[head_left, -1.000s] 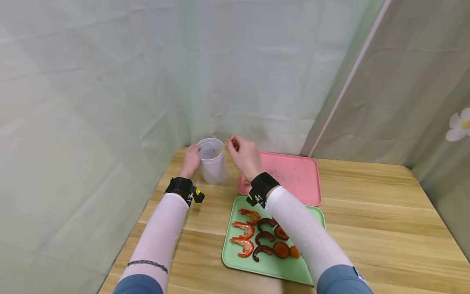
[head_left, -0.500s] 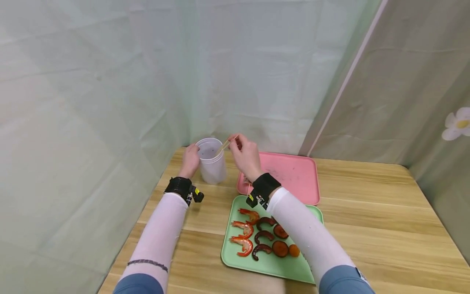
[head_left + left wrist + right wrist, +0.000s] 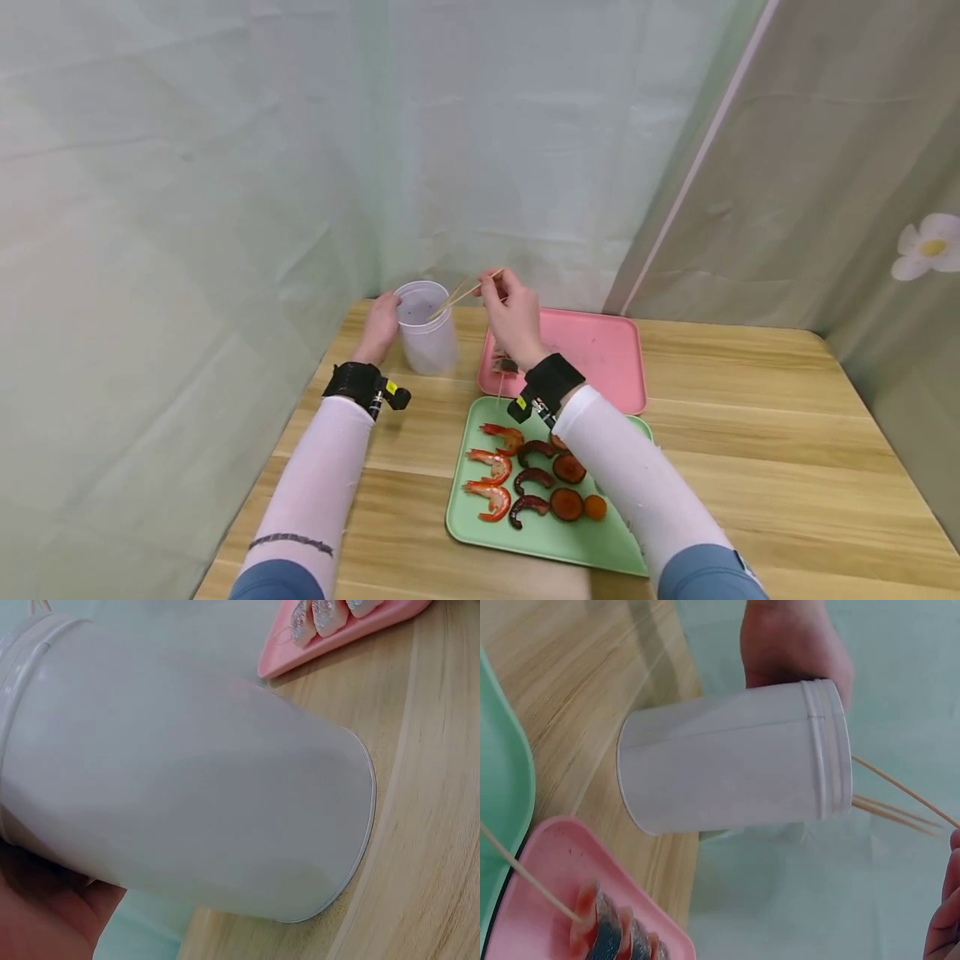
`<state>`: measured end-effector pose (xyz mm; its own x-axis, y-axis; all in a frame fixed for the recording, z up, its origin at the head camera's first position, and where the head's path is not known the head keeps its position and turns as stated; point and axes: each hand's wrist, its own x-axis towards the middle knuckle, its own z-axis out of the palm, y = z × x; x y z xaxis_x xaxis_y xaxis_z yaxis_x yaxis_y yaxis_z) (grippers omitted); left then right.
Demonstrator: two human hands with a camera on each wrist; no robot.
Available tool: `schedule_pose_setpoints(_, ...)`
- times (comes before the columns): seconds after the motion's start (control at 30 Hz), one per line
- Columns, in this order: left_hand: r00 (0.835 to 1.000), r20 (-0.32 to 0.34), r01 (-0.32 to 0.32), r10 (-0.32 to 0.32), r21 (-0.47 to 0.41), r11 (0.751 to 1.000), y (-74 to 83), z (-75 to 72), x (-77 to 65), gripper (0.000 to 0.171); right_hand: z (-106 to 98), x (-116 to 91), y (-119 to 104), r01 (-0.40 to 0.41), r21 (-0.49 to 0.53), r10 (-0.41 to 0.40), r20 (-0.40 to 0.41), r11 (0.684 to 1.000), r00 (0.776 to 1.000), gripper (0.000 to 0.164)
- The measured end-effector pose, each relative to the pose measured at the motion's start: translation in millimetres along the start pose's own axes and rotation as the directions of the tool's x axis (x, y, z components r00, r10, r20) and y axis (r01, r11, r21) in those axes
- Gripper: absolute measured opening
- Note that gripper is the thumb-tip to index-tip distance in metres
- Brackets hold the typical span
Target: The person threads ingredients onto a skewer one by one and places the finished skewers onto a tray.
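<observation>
My left hand (image 3: 381,323) grips the upper side of a tall white canister (image 3: 431,348), which stands upright near the table's far left corner. In the right wrist view the same hand is behind the canister's rim. Between thumb and fingertips, my right hand (image 3: 513,317) pinches a thin wooden skewer (image 3: 904,787) that slants out of the canister's mouth. A couple more skewers (image 3: 896,814) lean out beside it. Below the right hand, a skewer of silver-skinned, pink-fleshed pieces (image 3: 604,930) lies on the pink tray (image 3: 600,358), its bare stick reaching over the green tray (image 3: 480,533).
Nearer me, the green tray carries several red shrimps (image 3: 491,500), dark curled pieces (image 3: 530,508), round brown-rimmed slices (image 3: 566,504) and a small orange ball (image 3: 596,507). My right forearm crosses over this tray. Curtains (image 3: 525,150) hang right behind the wooden table (image 3: 750,433).
My right hand has moved slightly up and right, drawing its skewer farther out and away from the others. The left hand stays on the canister. The head view has shifted a little.
</observation>
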<state>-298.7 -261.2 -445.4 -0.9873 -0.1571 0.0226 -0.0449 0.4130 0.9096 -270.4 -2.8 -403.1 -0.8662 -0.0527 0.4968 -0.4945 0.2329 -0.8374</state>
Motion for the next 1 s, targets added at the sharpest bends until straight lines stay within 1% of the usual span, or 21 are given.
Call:
schedule_pose_setpoints(0.13,1.000,-0.003,-0.024,0.024,0.030,0.999,1.1,-1.7,-1.4,0.054,-5,-1,3,0.002,0.014,-0.002,-0.017,1.000,1.000,0.023)
schedule_pose_setpoints(0.23,0.999,0.000,-0.034,0.034,0.034,0.999,2.7,-2.6,-2.8,0.054,-9,-2,5,0.002,0.031,-0.001,-0.032,1.000,1.000,0.023)
schedule_pose_setpoints(0.33,0.999,0.007,-0.047,0.047,0.018,0.999,3.0,-2.6,-4.3,0.054,-11,-2,7,0.000,0.048,0.002,-0.044,0.999,0.999,0.023)
schedule_pose_setpoints(0.5,0.997,0.005,-0.083,0.083,-0.040,0.996,-0.4,-4.0,-6.7,0.053,-14,-2,7,-0.009,0.073,0.013,-0.059,0.997,0.998,0.024)
schedule_pose_setpoints(0.6,0.995,-0.005,-0.102,0.102,-0.064,0.993,-1.7,-5.8,-7.8,0.052,-20,-3,4,-0.030,0.100,0.037,-0.068,0.995,0.997,0.024)
schedule_pose_setpoints(0.77,0.992,-0.002,-0.128,0.128,-0.056,0.990,0.1,-10.8,-9.8,0.050,-34,-6,4,-0.083,0.183,0.099,-0.078,0.980,0.992,0.025)
schedule_pose_setpoints(0.87,0.992,-0.004,-0.128,0.128,-0.050,0.990,4.4,-14.7,-13.4,0.052,-45,-10,5,-0.109,0.226,0.131,-0.083,0.968,0.988,0.027)
schedule_pose_setpoints(0.93,0.991,-0.021,-0.135,0.133,-0.060,0.989,8.6,-16.4,-18.0,0.054,-53,-14,5,-0.125,0.243,0.148,-0.078,0.962,0.986,0.029)
schedule_pose_setpoints(1.0,0.986,-0.067,-0.155,0.151,-0.056,0.986,12.9,-16.7,-24.2,0.054,-62,-19,6,-0.147,0.247,0.167,-0.062,0.958,0.984,0.030)
